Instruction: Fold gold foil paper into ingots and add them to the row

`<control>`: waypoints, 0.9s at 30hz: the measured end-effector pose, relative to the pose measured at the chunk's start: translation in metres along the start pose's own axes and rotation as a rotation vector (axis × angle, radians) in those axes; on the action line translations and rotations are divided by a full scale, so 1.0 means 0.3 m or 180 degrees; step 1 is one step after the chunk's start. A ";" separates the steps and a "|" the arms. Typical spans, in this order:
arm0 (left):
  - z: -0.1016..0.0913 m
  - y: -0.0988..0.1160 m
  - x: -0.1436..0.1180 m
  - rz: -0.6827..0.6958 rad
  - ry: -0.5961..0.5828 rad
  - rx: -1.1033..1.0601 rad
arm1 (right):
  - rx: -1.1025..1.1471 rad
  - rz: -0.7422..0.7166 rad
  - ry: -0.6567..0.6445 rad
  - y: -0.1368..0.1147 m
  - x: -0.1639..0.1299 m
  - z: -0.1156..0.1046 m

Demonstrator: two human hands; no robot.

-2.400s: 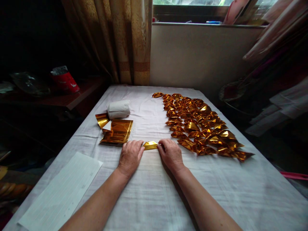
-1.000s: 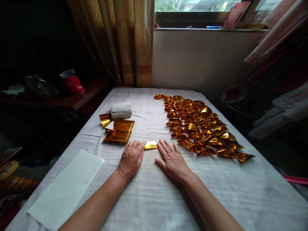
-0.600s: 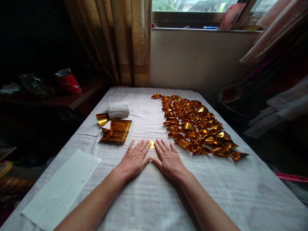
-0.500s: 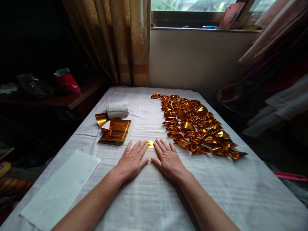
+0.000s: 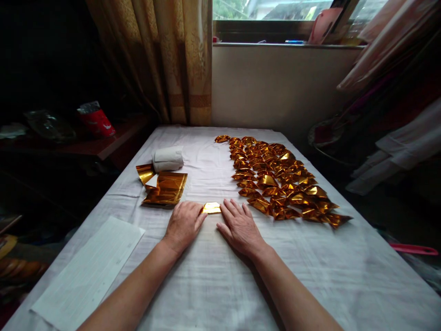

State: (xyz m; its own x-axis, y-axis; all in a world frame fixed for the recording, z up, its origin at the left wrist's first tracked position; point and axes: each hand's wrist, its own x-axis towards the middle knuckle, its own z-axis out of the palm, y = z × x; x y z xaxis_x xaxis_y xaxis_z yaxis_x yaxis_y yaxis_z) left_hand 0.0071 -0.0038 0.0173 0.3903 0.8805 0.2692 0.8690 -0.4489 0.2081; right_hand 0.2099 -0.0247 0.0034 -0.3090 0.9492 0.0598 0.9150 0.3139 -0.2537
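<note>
A small folded piece of gold foil paper lies on the white cloth between my hands. My left hand is closed on its left end, thumb and fingers pinching it. My right hand lies flat with fingers stretched out, its fingertips at the piece's right end. Beyond my left hand rests a stack of flat gold foil sheets. To the right of my right hand, many folded gold foil pieces with pointed ends stand in rows.
A white roll sits behind the foil sheets. A long pale sheet of paper lies at the left on the cloth-covered table. On a dark side table stands a red container. Clothes hang at the right.
My left hand has gone from lying flat with fingers spread to pinching the foil piece's left end. More of the piece now shows. My right hand stays flat in place.
</note>
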 end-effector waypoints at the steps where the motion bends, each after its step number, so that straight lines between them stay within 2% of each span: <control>1: 0.000 0.007 0.014 -0.0103 0.0002 0.0018 | 0.0006 -0.0005 0.0030 0.001 -0.001 -0.002; 9: 0.028 0.037 0.053 -0.0324 -0.0075 -0.0148 | 0.0186 -0.0106 0.0288 0.010 -0.008 -0.004; 18: -0.003 0.068 0.055 -0.0531 -0.0246 -0.0529 | 0.0564 -0.0207 0.0687 0.034 -0.001 0.022; 23: -0.005 0.080 0.044 -0.0368 -0.0281 -0.0612 | 0.0721 -0.0273 0.1084 0.051 0.006 0.041; 27: 0.005 0.077 0.032 -0.0034 0.0091 -0.0259 | 0.0759 -0.0411 0.1283 0.051 0.008 0.028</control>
State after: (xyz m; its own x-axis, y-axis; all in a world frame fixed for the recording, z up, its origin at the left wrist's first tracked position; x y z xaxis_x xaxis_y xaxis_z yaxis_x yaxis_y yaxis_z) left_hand 0.0314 -0.0054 0.0233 0.3714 0.8810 0.2931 0.8450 -0.4515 0.2864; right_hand 0.2208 -0.0179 -0.0085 -0.2478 0.8512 0.4626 0.7761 0.4602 -0.4310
